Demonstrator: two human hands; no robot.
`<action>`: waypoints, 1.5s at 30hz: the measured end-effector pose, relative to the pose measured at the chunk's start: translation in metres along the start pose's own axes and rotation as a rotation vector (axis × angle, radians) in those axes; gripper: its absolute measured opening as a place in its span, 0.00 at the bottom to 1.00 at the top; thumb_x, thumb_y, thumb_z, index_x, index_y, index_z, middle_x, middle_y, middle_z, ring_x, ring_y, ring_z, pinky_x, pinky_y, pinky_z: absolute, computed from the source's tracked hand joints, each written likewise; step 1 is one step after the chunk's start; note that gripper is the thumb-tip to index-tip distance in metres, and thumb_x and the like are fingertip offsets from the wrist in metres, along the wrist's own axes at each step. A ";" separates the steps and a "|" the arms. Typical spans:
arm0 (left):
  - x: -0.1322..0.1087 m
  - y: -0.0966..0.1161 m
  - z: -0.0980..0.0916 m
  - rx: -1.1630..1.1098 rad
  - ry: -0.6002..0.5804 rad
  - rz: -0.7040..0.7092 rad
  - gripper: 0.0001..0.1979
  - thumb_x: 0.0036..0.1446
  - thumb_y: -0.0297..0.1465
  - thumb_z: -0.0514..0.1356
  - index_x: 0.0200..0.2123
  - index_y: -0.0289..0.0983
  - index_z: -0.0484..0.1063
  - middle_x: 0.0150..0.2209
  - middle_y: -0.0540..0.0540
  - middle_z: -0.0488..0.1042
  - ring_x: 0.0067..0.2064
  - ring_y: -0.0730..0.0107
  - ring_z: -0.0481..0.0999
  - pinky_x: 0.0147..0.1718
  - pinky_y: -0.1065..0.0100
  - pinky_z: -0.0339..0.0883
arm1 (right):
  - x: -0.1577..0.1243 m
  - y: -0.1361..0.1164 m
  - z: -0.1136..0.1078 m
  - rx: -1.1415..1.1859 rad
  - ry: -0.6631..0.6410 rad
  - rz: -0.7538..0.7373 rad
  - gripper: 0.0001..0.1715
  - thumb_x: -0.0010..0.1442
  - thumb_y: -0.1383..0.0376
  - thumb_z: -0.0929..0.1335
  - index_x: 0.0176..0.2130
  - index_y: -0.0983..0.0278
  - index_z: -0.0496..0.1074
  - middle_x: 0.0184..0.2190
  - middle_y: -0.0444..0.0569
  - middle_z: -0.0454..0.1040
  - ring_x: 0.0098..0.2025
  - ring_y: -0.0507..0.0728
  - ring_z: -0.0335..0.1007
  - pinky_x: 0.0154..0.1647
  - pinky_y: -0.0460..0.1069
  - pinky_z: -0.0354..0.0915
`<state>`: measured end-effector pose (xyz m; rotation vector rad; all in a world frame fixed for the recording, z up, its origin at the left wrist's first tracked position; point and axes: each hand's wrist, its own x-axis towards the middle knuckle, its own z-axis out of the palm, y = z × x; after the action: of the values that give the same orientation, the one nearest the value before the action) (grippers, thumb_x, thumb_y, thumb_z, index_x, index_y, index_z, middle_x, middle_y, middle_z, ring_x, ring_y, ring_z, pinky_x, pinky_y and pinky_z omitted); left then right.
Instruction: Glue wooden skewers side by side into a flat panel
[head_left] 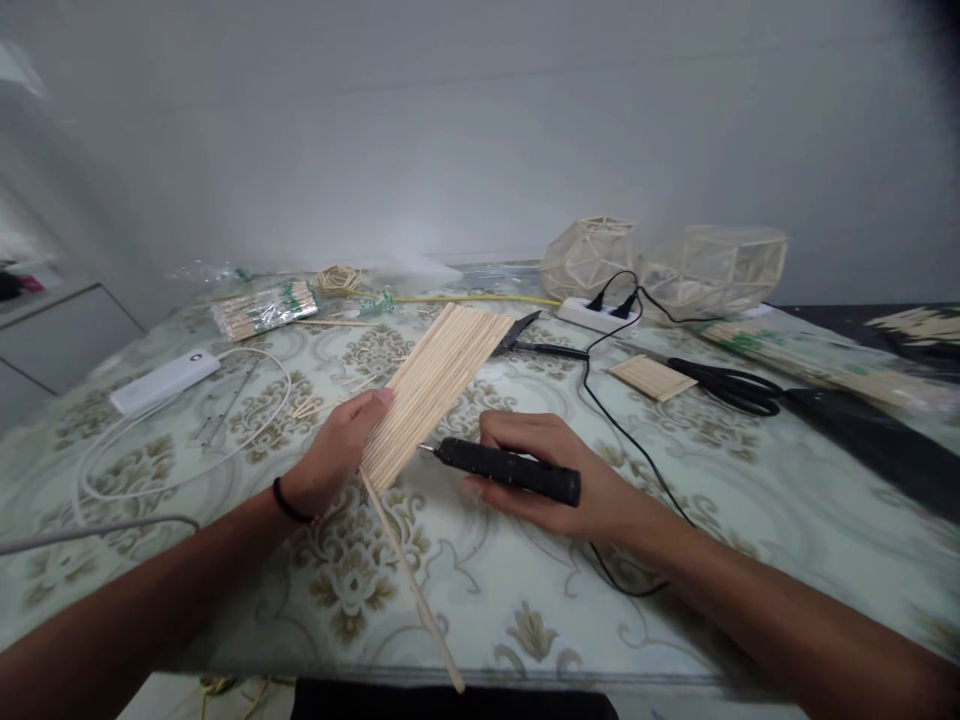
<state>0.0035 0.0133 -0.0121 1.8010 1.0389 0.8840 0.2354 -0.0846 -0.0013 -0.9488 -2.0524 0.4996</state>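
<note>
My left hand (341, 450) is closed on the left edge of a flat panel of thin wooden sticks (442, 385), which slants up and away over the table. Under the panel's near end, a loose wooden stick (409, 570) points toward the table's front edge. My right hand (547, 470) grips a black hot glue gun (510, 470) held sideways. Its metal nozzle points left, close to the panel's lower right edge; whether the two touch I cannot tell. A black cord (630, 430) lies on the table behind my right hand.
A white power strip (592, 315) with plugs stands at the back, before two stick-frame models (592, 260). Black scissors (727, 385) and a small stick panel (651, 377) lie right. A white power bank (165, 380) and bagged sticks (266, 308) are left.
</note>
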 end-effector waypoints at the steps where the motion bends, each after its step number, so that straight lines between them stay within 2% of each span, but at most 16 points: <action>1: 0.000 0.000 0.000 0.005 -0.005 -0.002 0.20 0.65 0.48 0.55 0.31 0.39 0.72 0.34 0.46 0.73 0.40 0.60 0.69 0.36 0.66 0.66 | 0.000 0.001 -0.001 0.007 0.004 0.014 0.23 0.66 0.57 0.73 0.29 0.59 0.58 0.25 0.39 0.60 0.27 0.51 0.57 0.30 0.48 0.53; 5: 0.000 0.001 -0.001 0.008 -0.020 -0.031 0.21 0.66 0.48 0.53 0.29 0.39 0.69 0.31 0.48 0.71 0.36 0.63 0.67 0.36 0.66 0.65 | 0.002 0.004 -0.005 0.025 0.021 0.022 0.25 0.61 0.52 0.78 0.30 0.60 0.63 0.28 0.41 0.66 0.29 0.52 0.60 0.31 0.48 0.56; 11: 0.000 0.000 0.000 0.010 -0.008 -0.022 0.20 0.66 0.47 0.53 0.32 0.38 0.71 0.34 0.47 0.74 0.39 0.62 0.69 0.37 0.67 0.67 | 0.002 0.002 -0.006 -0.008 0.024 -0.006 0.15 0.65 0.62 0.73 0.32 0.60 0.64 0.28 0.42 0.67 0.29 0.52 0.61 0.32 0.48 0.57; 14: 0.001 -0.001 0.000 0.013 -0.016 0.004 0.20 0.66 0.46 0.52 0.32 0.38 0.72 0.37 0.45 0.77 0.42 0.59 0.72 0.39 0.67 0.68 | 0.001 0.001 -0.003 -0.002 0.012 0.005 0.13 0.65 0.64 0.71 0.32 0.60 0.63 0.28 0.41 0.67 0.29 0.52 0.60 0.32 0.48 0.57; 17: 0.001 0.000 0.000 0.003 -0.014 -0.011 0.19 0.65 0.46 0.53 0.32 0.38 0.72 0.36 0.45 0.77 0.41 0.59 0.72 0.40 0.66 0.69 | 0.001 0.000 0.001 0.030 -0.007 0.020 0.13 0.63 0.67 0.70 0.32 0.60 0.62 0.28 0.40 0.66 0.29 0.51 0.60 0.32 0.47 0.57; 26: 0.001 0.002 -0.002 0.078 -0.001 0.052 0.20 0.67 0.45 0.51 0.32 0.37 0.74 0.38 0.41 0.78 0.43 0.56 0.73 0.40 0.64 0.70 | -0.001 0.005 0.001 0.001 0.036 0.011 0.13 0.58 0.71 0.69 0.31 0.59 0.59 0.26 0.38 0.61 0.27 0.50 0.55 0.30 0.46 0.53; 31: 0.001 0.000 -0.002 0.034 -0.023 -0.010 0.22 0.67 0.47 0.51 0.35 0.36 0.75 0.40 0.42 0.78 0.44 0.56 0.72 0.44 0.63 0.69 | -0.002 0.004 -0.002 -0.022 0.052 0.024 0.14 0.55 0.73 0.68 0.31 0.59 0.58 0.25 0.36 0.60 0.26 0.50 0.54 0.29 0.46 0.53; 34: 0.001 0.000 -0.002 0.014 -0.012 -0.035 0.21 0.66 0.47 0.52 0.35 0.37 0.74 0.40 0.43 0.78 0.44 0.57 0.72 0.45 0.64 0.69 | -0.002 0.002 -0.004 -0.036 0.062 0.031 0.13 0.55 0.72 0.68 0.31 0.59 0.59 0.25 0.37 0.61 0.26 0.50 0.55 0.28 0.47 0.53; 45: 0.001 0.004 -0.003 0.085 -0.002 0.019 0.22 0.65 0.48 0.51 0.34 0.37 0.75 0.41 0.40 0.79 0.46 0.54 0.74 0.45 0.63 0.71 | -0.001 0.003 -0.011 -0.098 0.146 0.042 0.13 0.55 0.73 0.68 0.30 0.59 0.59 0.23 0.36 0.61 0.24 0.49 0.54 0.26 0.47 0.52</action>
<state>0.0027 0.0137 -0.0070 1.8847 1.0749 0.8606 0.2458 -0.0831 0.0028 -1.0575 -1.9429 0.3436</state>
